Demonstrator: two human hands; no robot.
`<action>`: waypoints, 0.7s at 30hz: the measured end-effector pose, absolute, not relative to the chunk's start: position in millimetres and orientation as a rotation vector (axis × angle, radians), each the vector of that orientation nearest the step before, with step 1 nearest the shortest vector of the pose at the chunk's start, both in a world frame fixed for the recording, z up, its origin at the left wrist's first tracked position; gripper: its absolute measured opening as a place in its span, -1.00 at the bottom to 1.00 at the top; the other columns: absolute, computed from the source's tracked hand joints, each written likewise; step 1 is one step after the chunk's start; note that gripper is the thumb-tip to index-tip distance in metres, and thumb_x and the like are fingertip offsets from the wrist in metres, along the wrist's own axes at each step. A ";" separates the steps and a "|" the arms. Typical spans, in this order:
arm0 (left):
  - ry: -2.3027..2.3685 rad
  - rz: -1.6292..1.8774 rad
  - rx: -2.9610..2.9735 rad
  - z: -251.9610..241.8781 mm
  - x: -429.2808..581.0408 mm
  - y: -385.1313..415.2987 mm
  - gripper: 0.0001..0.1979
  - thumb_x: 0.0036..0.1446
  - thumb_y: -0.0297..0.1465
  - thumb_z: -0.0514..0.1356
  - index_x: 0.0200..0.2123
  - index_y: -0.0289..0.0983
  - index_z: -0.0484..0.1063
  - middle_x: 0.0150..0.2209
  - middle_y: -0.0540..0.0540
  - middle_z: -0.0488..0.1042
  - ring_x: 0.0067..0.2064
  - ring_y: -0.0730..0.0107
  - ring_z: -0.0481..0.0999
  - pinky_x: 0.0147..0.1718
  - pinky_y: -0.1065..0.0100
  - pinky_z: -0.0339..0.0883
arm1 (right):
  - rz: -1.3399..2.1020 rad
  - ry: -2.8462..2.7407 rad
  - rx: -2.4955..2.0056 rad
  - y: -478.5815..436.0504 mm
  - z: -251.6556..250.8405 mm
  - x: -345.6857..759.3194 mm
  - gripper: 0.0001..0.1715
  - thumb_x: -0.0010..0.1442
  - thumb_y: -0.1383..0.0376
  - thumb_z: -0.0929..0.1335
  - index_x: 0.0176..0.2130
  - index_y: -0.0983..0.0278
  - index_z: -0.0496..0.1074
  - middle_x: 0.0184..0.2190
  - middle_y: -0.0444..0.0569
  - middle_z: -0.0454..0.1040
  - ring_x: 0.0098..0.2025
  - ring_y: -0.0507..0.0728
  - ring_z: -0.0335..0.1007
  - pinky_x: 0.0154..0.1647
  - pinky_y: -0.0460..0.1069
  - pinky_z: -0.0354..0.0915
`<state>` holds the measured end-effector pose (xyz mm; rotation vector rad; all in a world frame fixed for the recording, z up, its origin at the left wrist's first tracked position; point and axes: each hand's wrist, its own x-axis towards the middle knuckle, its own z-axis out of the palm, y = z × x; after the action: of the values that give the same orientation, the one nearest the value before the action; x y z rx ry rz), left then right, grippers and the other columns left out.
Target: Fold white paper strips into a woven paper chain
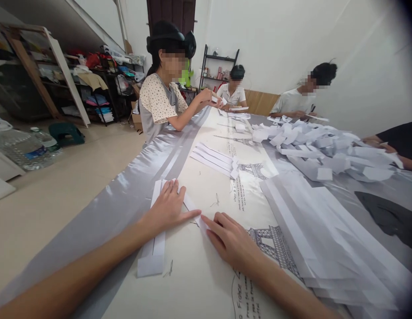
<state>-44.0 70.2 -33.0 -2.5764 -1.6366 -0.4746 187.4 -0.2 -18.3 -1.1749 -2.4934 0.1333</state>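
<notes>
My left hand [169, 206] lies flat with fingers spread, its fingertips on the top of a long white paper strip [151, 265] with a folded lower end. Its thumb stretches right onto a narrow folded paper strip [192, 204] that slants down towards my right hand. At the lower end of that slanting strip is my right hand [231, 237], index finger extended and the other fingers curled. The strip's end sits by its index finger and thumb; the exact contact is partly hidden. Both papers rest on the printed tablecloth [179, 288].
Large white paper sheets [312, 230] are stacked at right, beyond them a heap of paper pieces [319, 146]. Several lined strips [214, 160] lie ahead. A black item [388, 217] rests far right. Co-workers [159, 102] sit around the table; a green stool [66, 134] stands on the floor.
</notes>
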 end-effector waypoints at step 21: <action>-1.504 -0.464 -2.525 -17.0 -52.5 71.3 -0.68 0.37 -0.14 0.07 -0.13 -0.30 0.36 -0.08 -0.27 0.49 0.00 -0.05 0.48 0.13 -0.09 0.20 | 0.459 -2.376 -1.191 -6.0 -17.8 186.0 -0.78 0.33 0.42 0.31 -0.10 0.20 0.50 -0.36 -0.08 0.33 -0.29 0.13 0.31 -0.21 0.04 0.38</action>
<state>-52.5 71.3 -17.0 -2.5250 -1.5036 -0.4639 186.0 -6.0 -17.8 -1.1906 -2.3756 0.4589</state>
